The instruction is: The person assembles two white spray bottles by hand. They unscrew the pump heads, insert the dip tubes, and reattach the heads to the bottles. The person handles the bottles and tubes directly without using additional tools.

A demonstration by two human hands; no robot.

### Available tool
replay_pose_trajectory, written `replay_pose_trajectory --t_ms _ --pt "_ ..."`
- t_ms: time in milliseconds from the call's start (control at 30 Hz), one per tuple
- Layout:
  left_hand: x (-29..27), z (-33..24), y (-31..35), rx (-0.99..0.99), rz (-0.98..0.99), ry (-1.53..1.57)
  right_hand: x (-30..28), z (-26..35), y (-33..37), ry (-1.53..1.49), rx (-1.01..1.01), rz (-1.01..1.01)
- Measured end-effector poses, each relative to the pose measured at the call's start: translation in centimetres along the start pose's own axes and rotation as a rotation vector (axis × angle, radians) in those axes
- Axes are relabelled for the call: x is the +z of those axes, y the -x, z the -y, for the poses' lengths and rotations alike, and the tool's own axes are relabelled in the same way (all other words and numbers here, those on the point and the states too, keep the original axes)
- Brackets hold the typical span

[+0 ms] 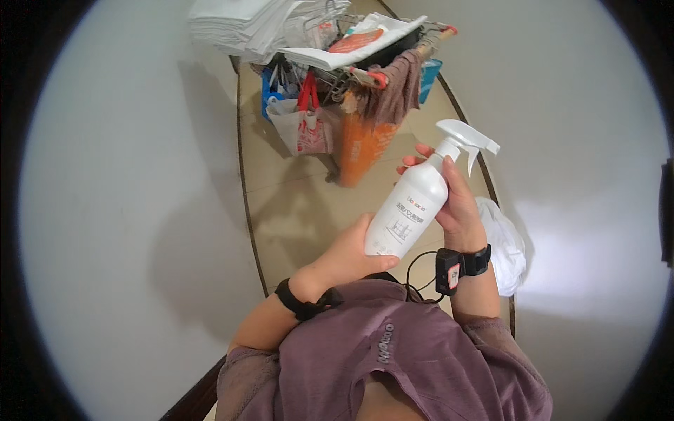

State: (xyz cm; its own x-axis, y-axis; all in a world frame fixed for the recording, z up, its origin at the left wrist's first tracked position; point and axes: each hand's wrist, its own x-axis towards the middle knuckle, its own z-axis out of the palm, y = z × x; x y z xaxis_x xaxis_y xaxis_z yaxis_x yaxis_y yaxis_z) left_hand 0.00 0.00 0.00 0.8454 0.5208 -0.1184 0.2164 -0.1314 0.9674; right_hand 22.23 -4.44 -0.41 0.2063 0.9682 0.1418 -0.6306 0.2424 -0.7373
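Just ahead of the purple shirt, the person's left hand is clasped round the base of a white plastic spray bottle, the right hand curled firmly about its neck. Its trigger head leans to one o'clock; I can see red lettering, dark characters and a line drawing. At two o'clock lies a crumpled white bundle. Farther, at twelve, stands a red-handled metal cart, a printed orange bag below.
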Motion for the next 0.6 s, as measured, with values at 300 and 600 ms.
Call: replay_pose_trajectory --t_ms 300,600 --pt "-14.6 -4.3 -22.2 0.016 0.047 0.150 -4.5 7.3 -25.9 0.181 -0.126 0.133" --pt "-33.3 0.1 -38.9 0.076 -0.368 -0.067 -9.8 9.8 -47.9 0.229 -0.179 -0.101"
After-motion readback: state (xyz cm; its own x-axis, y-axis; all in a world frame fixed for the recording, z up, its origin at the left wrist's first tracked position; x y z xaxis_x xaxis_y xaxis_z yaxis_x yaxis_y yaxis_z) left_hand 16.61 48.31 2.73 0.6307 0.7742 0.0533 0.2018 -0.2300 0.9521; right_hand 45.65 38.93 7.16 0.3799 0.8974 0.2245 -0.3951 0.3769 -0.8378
